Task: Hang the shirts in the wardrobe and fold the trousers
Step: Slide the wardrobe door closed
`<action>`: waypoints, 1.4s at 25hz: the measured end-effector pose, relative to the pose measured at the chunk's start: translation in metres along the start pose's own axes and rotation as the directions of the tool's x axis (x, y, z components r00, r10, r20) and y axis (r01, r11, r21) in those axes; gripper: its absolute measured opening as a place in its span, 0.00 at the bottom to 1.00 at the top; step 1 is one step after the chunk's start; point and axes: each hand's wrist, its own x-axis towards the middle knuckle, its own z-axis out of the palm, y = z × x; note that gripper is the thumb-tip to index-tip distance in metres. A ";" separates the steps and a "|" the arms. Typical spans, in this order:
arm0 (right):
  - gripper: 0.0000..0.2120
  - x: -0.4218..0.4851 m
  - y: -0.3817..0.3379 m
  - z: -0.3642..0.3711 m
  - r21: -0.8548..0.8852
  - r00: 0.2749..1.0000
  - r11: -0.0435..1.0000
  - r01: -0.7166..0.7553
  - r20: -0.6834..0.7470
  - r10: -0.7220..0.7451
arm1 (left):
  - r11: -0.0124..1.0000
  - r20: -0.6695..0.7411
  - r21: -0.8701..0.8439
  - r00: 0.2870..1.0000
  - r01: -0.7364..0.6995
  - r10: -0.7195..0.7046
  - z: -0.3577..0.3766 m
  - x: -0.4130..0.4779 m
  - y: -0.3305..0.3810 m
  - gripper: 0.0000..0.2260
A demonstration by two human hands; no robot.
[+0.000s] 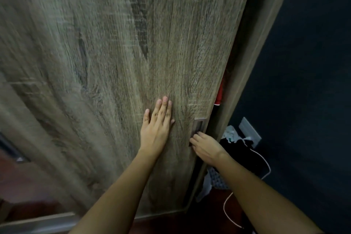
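Left hand point(155, 131) flat on wardrobe door point(91, 66), right hand point(206, 148) hooking recessed handle point(199, 125), red garment point(220, 92) in gap

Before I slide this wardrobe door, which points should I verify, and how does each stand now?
1. Left hand flat on the grey-brown wood-grain sliding door: ok.
2. Right hand curled at the recessed metal handle: ok.
3. Red garment clear of the door edge: cannot tell; it hangs right beside that edge.
4. White cable outside the door's path: ok, it lies beyond the wardrobe frame.
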 end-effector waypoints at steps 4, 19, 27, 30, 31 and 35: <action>0.18 -0.011 0.010 0.012 0.004 1.000 1.000 -0.015 0.024 0.015 | 1.000 -0.012 0.001 1.000 -0.004 0.004 0.007 0.006 0.021 0.30; 0.17 -0.017 0.019 0.041 0.052 0.999 0.999 -0.011 -0.053 0.014 | 1.000 0.001 0.027 1.000 0.003 -0.003 0.009 0.010 0.046 0.29; 0.18 -0.019 0.015 0.030 0.230 0.997 0.971 -0.067 -0.022 0.074 | 1.000 0.193 -0.010 0.981 0.007 -0.005 -0.013 0.011 0.044 0.28; 0.16 -0.028 0.003 0.010 0.491 0.964 0.862 -0.126 -0.143 0.222 | 0.995 0.361 -0.087 0.930 -0.042 0.070 -0.044 -0.004 0.027 0.26; 0.17 -0.031 0.000 0.000 0.556 0.949 0.817 -0.150 -0.151 0.277 | 0.993 0.426 -0.091 0.899 -0.073 0.105 -0.055 -0.006 0.017 0.26; 0.18 -0.044 -0.003 -0.061 0.736 0.877 0.618 -0.275 -0.071 0.476 | 0.980 0.696 -0.129 0.691 -0.149 0.196 -0.109 0.012 -0.033 0.28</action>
